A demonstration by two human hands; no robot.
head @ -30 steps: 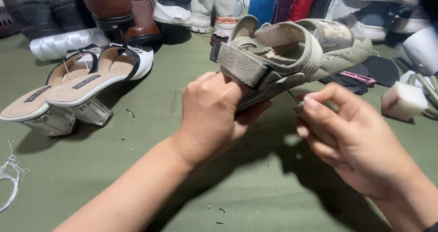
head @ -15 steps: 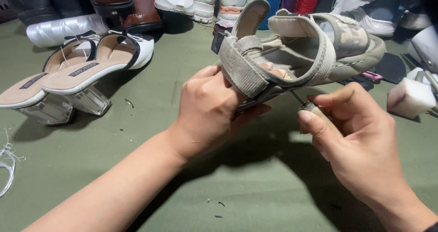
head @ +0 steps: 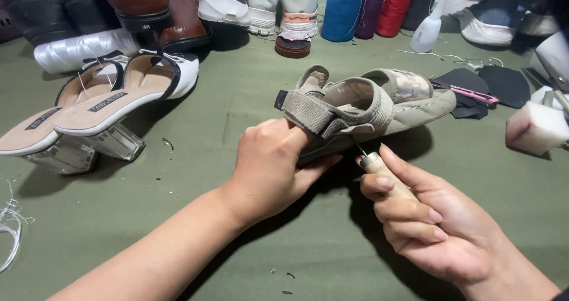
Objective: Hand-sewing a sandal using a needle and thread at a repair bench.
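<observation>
My left hand [head: 275, 170] grips the heel end of a grey-beige strapped sandal [head: 367, 108], holding it on its side just above the green mat. My right hand [head: 424, 215] is closed around the wooden handle of an awl [head: 379, 166]. The awl's thin metal tip points up at the sandal's sole edge, just right of my left thumb. The sandal's toe points to the right and its heel strap faces me.
A pair of white block-heel mules [head: 101, 108] lies at the left. Brown shoes [head: 154, 10], sneakers [head: 278, 5] and thread spools [head: 344, 7] line the back. A white block [head: 536, 128], dark patches [head: 504, 85] and a pink tool [head: 468, 92] sit at the right.
The sandal has been lowered and turned flatter. My right hand has shifted down and now shows the awl's wooden handle, with the tip against the sole edge.
</observation>
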